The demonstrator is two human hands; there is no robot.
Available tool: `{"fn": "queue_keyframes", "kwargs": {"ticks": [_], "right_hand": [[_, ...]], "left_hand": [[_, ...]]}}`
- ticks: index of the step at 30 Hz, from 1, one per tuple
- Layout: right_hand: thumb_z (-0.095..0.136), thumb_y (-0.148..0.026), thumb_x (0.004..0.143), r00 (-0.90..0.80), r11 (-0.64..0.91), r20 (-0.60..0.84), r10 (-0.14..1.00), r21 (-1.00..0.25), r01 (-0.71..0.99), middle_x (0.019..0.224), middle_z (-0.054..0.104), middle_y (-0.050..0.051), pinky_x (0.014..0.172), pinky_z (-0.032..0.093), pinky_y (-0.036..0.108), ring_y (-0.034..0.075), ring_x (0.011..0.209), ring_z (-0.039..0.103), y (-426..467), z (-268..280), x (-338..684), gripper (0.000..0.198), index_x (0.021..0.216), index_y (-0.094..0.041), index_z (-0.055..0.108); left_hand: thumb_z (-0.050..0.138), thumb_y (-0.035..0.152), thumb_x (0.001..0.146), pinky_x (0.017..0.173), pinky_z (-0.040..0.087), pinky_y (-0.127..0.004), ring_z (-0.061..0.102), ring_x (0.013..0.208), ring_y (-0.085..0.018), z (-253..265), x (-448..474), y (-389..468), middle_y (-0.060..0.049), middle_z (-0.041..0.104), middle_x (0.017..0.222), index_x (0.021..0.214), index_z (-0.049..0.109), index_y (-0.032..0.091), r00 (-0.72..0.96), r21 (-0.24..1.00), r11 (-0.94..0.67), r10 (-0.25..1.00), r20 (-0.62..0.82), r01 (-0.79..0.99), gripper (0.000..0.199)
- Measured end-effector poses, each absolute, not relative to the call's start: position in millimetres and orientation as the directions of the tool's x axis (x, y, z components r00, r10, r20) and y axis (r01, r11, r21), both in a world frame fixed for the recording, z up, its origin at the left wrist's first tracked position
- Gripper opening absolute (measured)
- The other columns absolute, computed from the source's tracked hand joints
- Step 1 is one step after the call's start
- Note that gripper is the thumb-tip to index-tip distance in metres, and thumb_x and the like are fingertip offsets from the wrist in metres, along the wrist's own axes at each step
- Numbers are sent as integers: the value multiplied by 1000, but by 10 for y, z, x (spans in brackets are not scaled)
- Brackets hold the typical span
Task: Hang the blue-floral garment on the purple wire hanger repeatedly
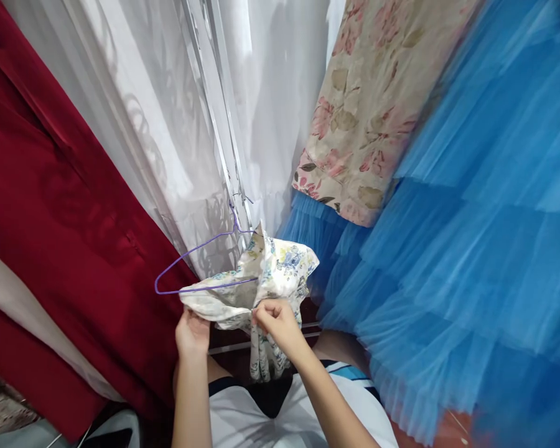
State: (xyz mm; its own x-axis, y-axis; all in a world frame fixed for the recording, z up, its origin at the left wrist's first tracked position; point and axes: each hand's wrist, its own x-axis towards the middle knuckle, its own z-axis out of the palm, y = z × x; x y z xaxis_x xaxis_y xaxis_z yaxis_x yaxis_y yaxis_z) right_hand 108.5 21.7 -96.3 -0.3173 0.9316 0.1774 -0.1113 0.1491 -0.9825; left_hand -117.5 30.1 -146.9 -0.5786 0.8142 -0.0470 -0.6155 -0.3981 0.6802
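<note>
A white garment with blue and yellow flowers hangs partly on a purple hanger. The hanger's right half is inside the fabric, while its left arm sticks out bare. With thumb and fingers, my right hand pinches the garment's front edge near the middle. My left hand grips the left end of the cloth from below, its fingertips partly hidden by the fabric. The lower part of the garment droops between my forearms.
A metal rack post stands behind the hanger. Red cloth and white sheer fabric hang at left. On the right hang a pink-flowered cloth and a tiered blue tulle skirt, close to my right arm.
</note>
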Motion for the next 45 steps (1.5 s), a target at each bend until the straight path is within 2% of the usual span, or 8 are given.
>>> {"fn": "queue_keyframes", "kwargs": {"ticks": [4, 8, 12, 17, 23, 27, 36, 45], "right_hand": [[55, -34, 81, -28, 163, 169, 985, -976, -144, 43, 43, -4, 46, 25, 25, 11, 42, 35, 434, -1190, 1410, 28, 60, -16, 61], [53, -40, 85, 171, 163, 154, 973, -986, -39, 47, 42, -3, 48, 26, 26, 12, 46, 36, 598, -1412, 1818, 35, 60, -17, 59], [71, -39, 73, -111, 214, 193, 975, -950, 229, 71, 61, 2, 62, 40, 26, 17, 68, 53, 518, -1396, 2007, 25, 76, -15, 66], [68, -38, 79, -635, 308, 159, 756, -942, 131, 78, 60, 1, 67, 42, 26, 16, 73, 52, 249, -1095, 1793, 23, 82, -16, 64], [62, -47, 85, -581, 165, 174, 795, -984, -70, 74, 55, 1, 66, 43, 25, 14, 69, 48, 149, -922, 1673, 32, 80, -15, 59], [66, -52, 81, -532, 32, 104, 840, -989, -143, 70, 56, 2, 58, 42, 25, 14, 63, 48, 121, -856, 1784, 38, 79, -14, 60], [87, -48, 50, -872, -24, 209, 442, -969, -245, 60, 58, 4, 51, 42, 22, 12, 53, 49, 120, -787, 2221, 48, 68, -9, 66], [81, -33, 68, -596, 40, 144, 790, -982, -184, 70, 60, 2, 55, 43, 23, 13, 60, 53, 409, -604, 2239, 29, 82, -11, 67]], "left_hand": [[70, 30, 77, 77, 51, -31, 64, 83, -17, -1606, -658, 265, -5, 67, 89, 87, 62, 16, -424, 730, -196, 895, -140, -655, 19], [71, 44, 77, 84, 48, -31, 62, 89, -17, -1448, -293, 202, -4, 65, 90, 86, 63, 16, -338, 872, -242, 937, 95, -426, 30], [55, 43, 91, 84, 44, -27, 57, 87, -17, -1189, 10, 43, -3, 60, 85, 86, 61, 17, -166, 943, -327, 935, 312, -67, 27], [47, 33, 96, 88, 44, -30, 57, 91, -19, -980, 284, -99, -6, 59, 90, 88, 61, 17, 9, 893, -435, 899, 437, 113, 23], [58, 37, 90, 106, 41, -39, 52, 124, -26, -1215, 104, -260, -12, 56, 131, 132, 52, 22, 145, 954, -270, 957, 251, 131, 45], [57, 38, 91, 103, 44, -41, 57, 118, -27, -1505, -87, -525, -11, 65, 123, 127, 61, 22, 227, 960, -150, 969, 96, 237, 40], [74, 49, 71, 114, 25, -51, 65, 78, -21, -1695, -778, -476, -2, 68, 72, 59, 67, 23, 350, 547, -319, 935, 51, 774, 29], [60, 38, 83, 115, 24, -50, 54, 119, -27, -702, -2198, -181, -5, 68, 117, 99, 70, 26, 196, 231, -308, 892, 406, 923, 22]]}}
